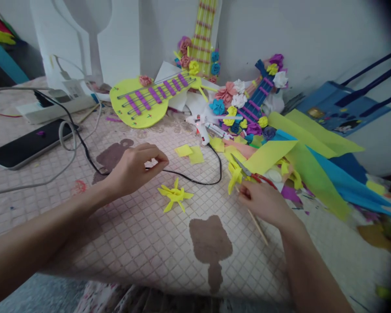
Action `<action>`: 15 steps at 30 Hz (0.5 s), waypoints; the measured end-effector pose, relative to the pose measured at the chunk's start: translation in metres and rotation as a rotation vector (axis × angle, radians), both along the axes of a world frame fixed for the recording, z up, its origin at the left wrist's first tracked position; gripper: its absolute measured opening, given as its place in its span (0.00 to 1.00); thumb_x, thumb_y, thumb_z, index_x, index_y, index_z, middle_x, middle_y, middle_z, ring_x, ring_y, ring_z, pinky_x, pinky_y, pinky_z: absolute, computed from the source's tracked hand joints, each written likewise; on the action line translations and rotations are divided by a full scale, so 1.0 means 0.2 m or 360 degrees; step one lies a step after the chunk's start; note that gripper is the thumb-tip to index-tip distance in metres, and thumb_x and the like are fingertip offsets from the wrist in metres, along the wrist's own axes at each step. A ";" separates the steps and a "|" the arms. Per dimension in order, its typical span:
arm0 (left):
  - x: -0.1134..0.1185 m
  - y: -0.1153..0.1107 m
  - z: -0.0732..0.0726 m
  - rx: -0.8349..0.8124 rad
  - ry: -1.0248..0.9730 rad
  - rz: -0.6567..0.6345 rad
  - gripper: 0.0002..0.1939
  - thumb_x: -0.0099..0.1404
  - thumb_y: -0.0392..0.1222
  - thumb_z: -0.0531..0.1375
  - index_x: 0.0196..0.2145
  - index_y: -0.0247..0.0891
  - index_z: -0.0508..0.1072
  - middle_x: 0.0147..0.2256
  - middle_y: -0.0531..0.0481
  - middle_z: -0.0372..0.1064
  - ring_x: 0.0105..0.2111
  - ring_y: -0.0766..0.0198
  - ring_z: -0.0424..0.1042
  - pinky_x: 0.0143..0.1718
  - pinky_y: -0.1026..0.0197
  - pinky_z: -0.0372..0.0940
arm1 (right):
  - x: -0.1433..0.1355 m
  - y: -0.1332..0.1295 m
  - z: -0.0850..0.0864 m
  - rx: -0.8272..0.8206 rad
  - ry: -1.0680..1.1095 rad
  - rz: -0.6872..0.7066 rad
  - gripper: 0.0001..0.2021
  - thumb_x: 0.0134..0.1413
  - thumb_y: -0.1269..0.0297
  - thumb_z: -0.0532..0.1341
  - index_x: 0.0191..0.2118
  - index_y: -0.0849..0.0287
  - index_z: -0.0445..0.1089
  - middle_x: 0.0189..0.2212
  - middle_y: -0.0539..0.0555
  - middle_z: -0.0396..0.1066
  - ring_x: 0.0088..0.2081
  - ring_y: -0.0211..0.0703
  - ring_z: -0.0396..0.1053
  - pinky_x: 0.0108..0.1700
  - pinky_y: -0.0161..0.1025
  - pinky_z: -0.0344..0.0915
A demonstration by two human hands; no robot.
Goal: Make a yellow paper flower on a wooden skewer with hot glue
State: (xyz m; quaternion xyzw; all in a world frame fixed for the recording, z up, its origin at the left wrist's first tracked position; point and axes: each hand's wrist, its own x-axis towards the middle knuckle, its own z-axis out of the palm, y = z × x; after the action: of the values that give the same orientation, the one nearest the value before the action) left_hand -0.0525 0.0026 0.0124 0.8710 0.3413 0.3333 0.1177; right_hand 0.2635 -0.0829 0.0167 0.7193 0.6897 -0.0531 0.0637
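Note:
My left hand (138, 167) hovers over the table left of a yellow paper flower (175, 195), its thumb and fingertips pressed together; anything between them is too small to make out. My right hand (260, 200) is closed beside a thin wooden stick (258, 226) and a folded yellow paper piece (235, 171); whether it grips either is hidden. Red-handled scissors (263, 179) lie just above it. Small yellow paper squares (196, 154) rest between the hands, farther back. A white glue gun (201, 129) with a black cord stands behind them.
A yellow paper guitar (140, 102) and a blue one (256, 102) with paper flowers are at the back. Coloured paper sheets (322, 174) cover the right side. A black phone (29, 143) and a power strip (57, 106) lie left. A blue bag (342, 108) is back right.

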 end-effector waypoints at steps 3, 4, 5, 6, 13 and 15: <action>-0.02 0.00 0.00 0.0009 -0.0025 0.0009 0.07 0.63 0.38 0.56 0.31 0.35 0.72 0.29 0.51 0.70 0.30 0.67 0.68 0.32 0.66 0.62 | 0.06 0.03 -0.01 0.0064 0.0357 -0.0064 0.05 0.48 0.65 0.53 0.25 0.57 0.62 0.20 0.49 0.67 0.23 0.38 0.63 0.25 0.34 0.50; -0.02 0.01 0.00 0.0007 -0.0025 0.0004 0.07 0.63 0.38 0.56 0.31 0.35 0.72 0.30 0.51 0.70 0.30 0.67 0.68 0.32 0.66 0.62 | 0.08 0.04 -0.01 0.0062 0.0468 -0.0082 0.05 0.48 0.64 0.53 0.25 0.57 0.62 0.20 0.49 0.68 0.22 0.37 0.64 0.25 0.34 0.52; -0.02 0.01 0.00 0.0006 -0.0026 -0.0004 0.07 0.63 0.38 0.55 0.31 0.35 0.72 0.30 0.50 0.70 0.30 0.67 0.67 0.33 0.66 0.62 | 0.10 0.06 -0.01 0.0060 0.0554 -0.0098 0.05 0.48 0.64 0.53 0.25 0.57 0.62 0.20 0.49 0.68 0.21 0.38 0.64 0.25 0.34 0.53; -0.02 0.01 0.00 0.0008 -0.0028 -0.0012 0.07 0.64 0.38 0.55 0.31 0.35 0.72 0.30 0.50 0.70 0.30 0.67 0.67 0.33 0.65 0.62 | 0.11 0.08 -0.02 0.0062 0.0629 -0.0112 0.05 0.47 0.64 0.54 0.25 0.57 0.63 0.19 0.49 0.68 0.21 0.38 0.64 0.24 0.34 0.54; -0.03 0.02 -0.04 0.0020 -0.0022 -0.0063 0.07 0.64 0.38 0.55 0.32 0.35 0.71 0.30 0.50 0.70 0.31 0.66 0.67 0.35 0.65 0.62 | 0.11 0.25 0.02 0.0299 0.1451 -0.0312 0.08 0.48 0.63 0.55 0.35 0.58 0.63 0.21 0.49 0.68 0.21 0.36 0.64 0.24 0.33 0.59; -0.03 0.02 -0.04 0.0035 -0.0011 -0.0077 0.07 0.65 0.37 0.54 0.32 0.35 0.71 0.30 0.50 0.70 0.32 0.66 0.67 0.35 0.64 0.62 | 0.11 0.26 0.02 0.0311 0.1528 -0.0309 0.14 0.47 0.65 0.56 0.42 0.58 0.63 0.20 0.46 0.65 0.21 0.35 0.63 0.24 0.33 0.59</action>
State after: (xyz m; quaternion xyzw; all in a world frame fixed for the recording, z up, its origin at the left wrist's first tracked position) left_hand -0.0593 0.0074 0.0049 0.8790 0.3161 0.3370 0.1174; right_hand 0.2853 -0.0310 0.0205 0.6773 0.5728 -0.3191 -0.3338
